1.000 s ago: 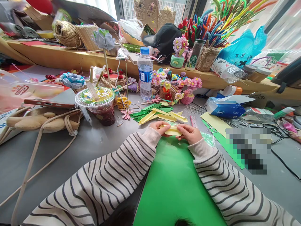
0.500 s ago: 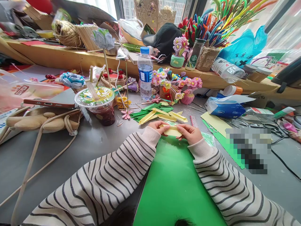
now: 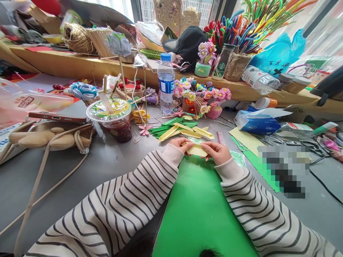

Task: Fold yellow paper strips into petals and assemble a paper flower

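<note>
Our L hand [image 3: 177, 143] & R hand [image 3: 220, 153] each pinch an end of yellow strip [image 3: 196, 151] at far edge of green mat [image 3: 205, 203]; we'd want even pressure w/ both so crease won't skew.

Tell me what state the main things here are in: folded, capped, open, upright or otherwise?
Yellow paper piece: folded, held at both ends
Left hand: pinching its left end
Right hand: pinching its right end
Green paper pieces: folded, heaped
Blue-capped water bottle: upright, capped
Plastic drink cup: lid on
Starbucks bottle: capped
Tissue pack: open, tissue sticking out
</note>
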### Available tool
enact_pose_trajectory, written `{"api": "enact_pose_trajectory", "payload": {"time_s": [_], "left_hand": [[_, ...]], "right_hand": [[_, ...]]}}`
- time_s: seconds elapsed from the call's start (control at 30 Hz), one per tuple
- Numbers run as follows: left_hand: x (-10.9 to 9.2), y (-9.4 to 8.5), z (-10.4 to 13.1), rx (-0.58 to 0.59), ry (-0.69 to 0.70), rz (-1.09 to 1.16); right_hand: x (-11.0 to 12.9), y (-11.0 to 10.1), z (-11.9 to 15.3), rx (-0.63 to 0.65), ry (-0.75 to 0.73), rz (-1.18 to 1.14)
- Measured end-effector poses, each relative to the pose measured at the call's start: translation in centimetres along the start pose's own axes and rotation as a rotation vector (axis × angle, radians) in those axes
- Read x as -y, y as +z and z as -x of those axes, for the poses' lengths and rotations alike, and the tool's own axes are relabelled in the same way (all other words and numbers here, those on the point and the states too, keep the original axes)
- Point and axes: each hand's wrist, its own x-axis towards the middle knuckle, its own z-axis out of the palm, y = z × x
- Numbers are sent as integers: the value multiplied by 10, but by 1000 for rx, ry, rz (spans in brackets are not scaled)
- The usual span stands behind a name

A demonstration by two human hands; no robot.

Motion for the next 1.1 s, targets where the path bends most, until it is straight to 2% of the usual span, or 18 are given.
{"api": "enact_pose_trajectory", "payload": {"time_s": [0.27, 0.43, 0.73, 0.83, 0.97, 1.1], "left_hand": [[-1, -1, -1, -10, 15, -43], [-5, -1, -1, -25, -73, 85], [-13, -5, -2, -40, -121, 203], [-14, -5, 0, -33, -83, 215], [-13, -5, 1, -84, -7, 189], [-13, -5, 1, -74, 14, 169]], "right_hand": [[-1, -3, -3, -33, 20, 107], [-3, -4, -3, -35, 23, 84], [2, -1, -3, -33, -37, 80], [3, -1, -2, -46, -36, 93], [4, -3, -2, -39, -39, 84], [4, -4, -2, -32, -33, 70]]}}
